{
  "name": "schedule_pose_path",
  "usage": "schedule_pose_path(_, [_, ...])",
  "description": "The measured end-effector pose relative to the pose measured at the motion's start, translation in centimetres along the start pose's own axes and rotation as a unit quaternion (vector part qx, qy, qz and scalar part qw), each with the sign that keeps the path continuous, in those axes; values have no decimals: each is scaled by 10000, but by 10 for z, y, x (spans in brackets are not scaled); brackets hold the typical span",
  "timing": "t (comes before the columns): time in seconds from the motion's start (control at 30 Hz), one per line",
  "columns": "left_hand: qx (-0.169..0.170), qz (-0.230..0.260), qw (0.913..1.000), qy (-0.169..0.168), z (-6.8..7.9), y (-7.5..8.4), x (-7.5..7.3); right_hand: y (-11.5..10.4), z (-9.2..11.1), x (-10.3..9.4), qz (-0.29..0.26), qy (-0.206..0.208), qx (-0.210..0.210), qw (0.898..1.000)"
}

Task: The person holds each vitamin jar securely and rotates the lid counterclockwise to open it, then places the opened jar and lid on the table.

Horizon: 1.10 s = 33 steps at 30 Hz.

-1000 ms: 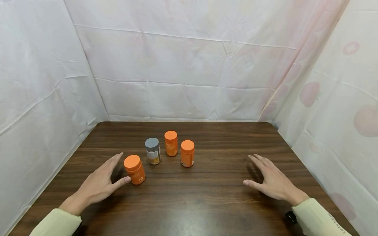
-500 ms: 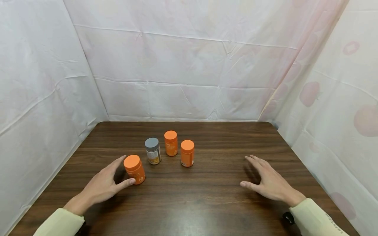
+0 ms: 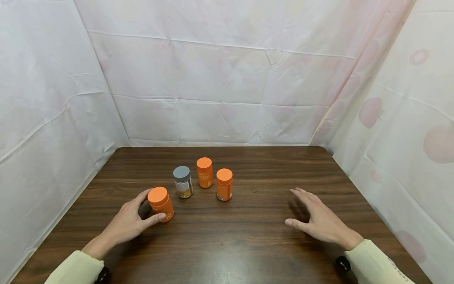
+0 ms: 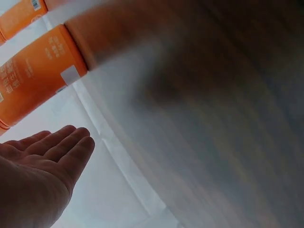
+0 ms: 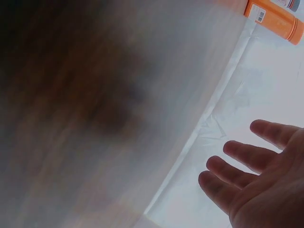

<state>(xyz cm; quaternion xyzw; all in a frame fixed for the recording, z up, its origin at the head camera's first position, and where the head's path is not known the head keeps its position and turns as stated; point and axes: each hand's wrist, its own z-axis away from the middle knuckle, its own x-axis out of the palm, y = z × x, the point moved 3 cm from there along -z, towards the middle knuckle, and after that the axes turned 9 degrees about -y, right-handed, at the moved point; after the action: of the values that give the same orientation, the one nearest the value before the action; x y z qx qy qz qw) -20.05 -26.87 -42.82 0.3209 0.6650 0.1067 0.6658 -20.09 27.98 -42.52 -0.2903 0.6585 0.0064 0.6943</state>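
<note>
Upright at the left stands an orange bottle (image 3: 161,204) with an orange lid. My left hand (image 3: 127,219) reaches around its left side, thumb in front of its lower part in the head view. In the left wrist view, a gap shows between the fairly straight fingers (image 4: 71,147) and the orange bottle (image 4: 42,71); thumb contact is unclear. My right hand (image 3: 320,219) hovers over the table's right side, fingers spread, holding nothing. Beyond the nearest bottle are a grey-lidded bottle (image 3: 183,182) and two more orange bottles, one farther back (image 3: 205,172) and one to the right (image 3: 224,185).
Everything stands on a dark wood-grain table (image 3: 255,236). White sheeting (image 3: 220,79) rises behind its far edge and along both sides, with faint fruit prints on the right sheet (image 3: 400,138).
My left hand has moved right and closer around the nearest orange bottle, its thumb now overlapping the front. My right hand has drifted slightly left. The bottles stay in place.
</note>
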Motion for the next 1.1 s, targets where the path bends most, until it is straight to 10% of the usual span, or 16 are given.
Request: schedule_pose_path(1.1, [-85,601,9980,187,-9,10,9,-15,-1,8,-149,-24,-226,9996])
